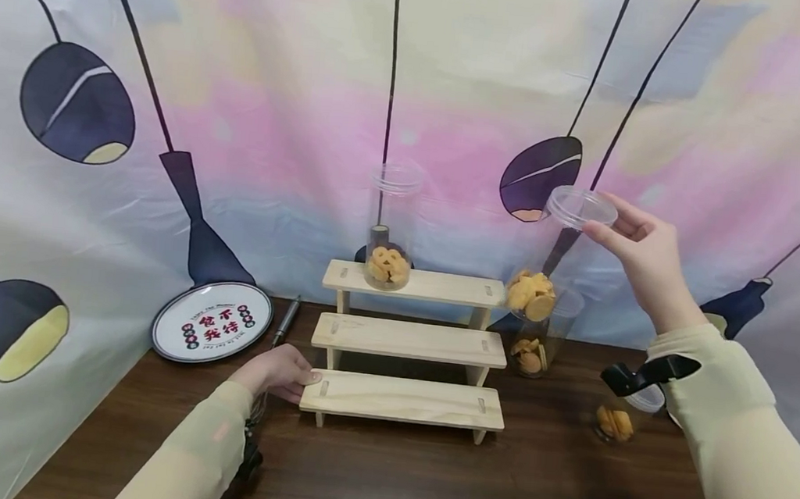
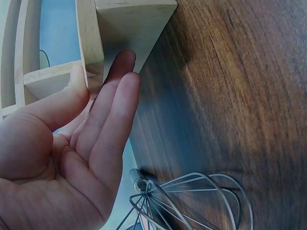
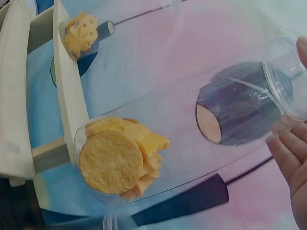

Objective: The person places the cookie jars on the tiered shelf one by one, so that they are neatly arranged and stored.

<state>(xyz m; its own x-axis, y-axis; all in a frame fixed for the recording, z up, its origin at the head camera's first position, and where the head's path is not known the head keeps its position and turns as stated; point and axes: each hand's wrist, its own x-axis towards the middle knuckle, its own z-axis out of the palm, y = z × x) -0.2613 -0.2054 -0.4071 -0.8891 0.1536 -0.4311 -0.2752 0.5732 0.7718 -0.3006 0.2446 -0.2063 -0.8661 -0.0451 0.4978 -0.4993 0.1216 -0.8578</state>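
Observation:
My right hand [image 1: 642, 257] grips a tall clear jar [image 1: 532, 294] by its lid, thumb on the near side and fingers round the far side. Round yellow chips fill the jar's bottom, as the right wrist view shows, and its base overlaps the right end of the top step. The shelf is a pale wooden three-step stand [image 1: 402, 400]. At the lowest step's left end, my left hand [image 1: 281, 369] pinches the board, with the thumb on top and fingers underneath. Another tall clear jar [image 1: 388, 267] with ring-shaped biscuits stands on the top step's left part.
Behind the held jar, to the right of the stand, is another clear jar [image 1: 531, 356] with snacks. A smaller jar [image 1: 615, 425] stands by my right forearm. Left of the stand lie a whisk [image 2: 211, 191] and, against the patterned cloth, a round white plate [image 1: 178, 330].

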